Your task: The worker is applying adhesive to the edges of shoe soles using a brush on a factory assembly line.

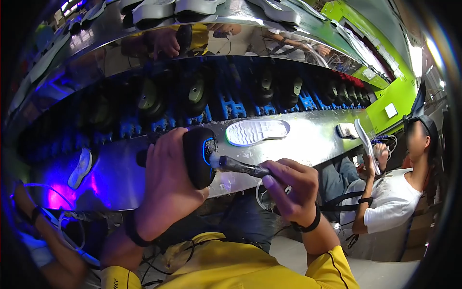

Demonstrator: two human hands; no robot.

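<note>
My left hand (166,176) is wrapped round a black shoe upper (194,161), holding it tilted above the metal bench. A thin blue line runs along the upper's edge, facing right. Between the fingers and thumb of my right hand (294,191) is a dark-handled brush (243,167). Its pale bristle end meets the upper's edge by the blue line. Just beyond the brush, a white shoe sole (258,132) lies tread up on the bench. The far end of the upper is partly hidden by my left hand.
Behind the metal bench (317,137), several dark shoe forms stand along a conveyor with blue slats (233,107). White soles (154,9) line the upper shelf. Another sole (81,168) lies at left under violet light. A co-worker (392,192) at right holds a sole; another person's arm (53,236) shows at lower left.
</note>
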